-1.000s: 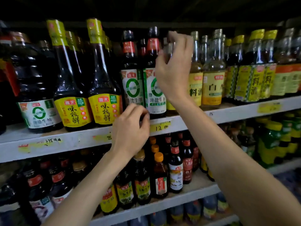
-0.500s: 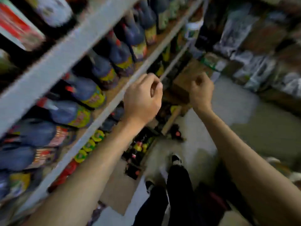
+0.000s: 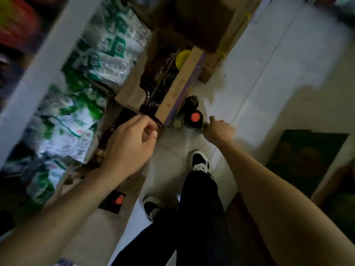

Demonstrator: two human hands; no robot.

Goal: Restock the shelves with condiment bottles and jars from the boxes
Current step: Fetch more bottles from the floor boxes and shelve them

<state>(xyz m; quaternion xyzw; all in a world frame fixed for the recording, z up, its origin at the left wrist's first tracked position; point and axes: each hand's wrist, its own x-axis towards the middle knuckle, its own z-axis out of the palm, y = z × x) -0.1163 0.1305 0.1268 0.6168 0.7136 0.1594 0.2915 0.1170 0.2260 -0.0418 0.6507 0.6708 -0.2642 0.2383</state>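
Your left hand [image 3: 132,143] hangs loosely curled, empty. Your right hand [image 3: 219,131] curls just beside the red-capped bottle [image 3: 195,117] on the floor [image 3: 269,73] by the box's [image 3: 180,81] near corner; I cannot tell its grip. You're fetching stock: next, grasp a neck and lift straight.

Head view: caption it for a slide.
Left hand and right hand reach toward dark bottles, one red-capped, on the pale floor beside an open brown cardboard box.
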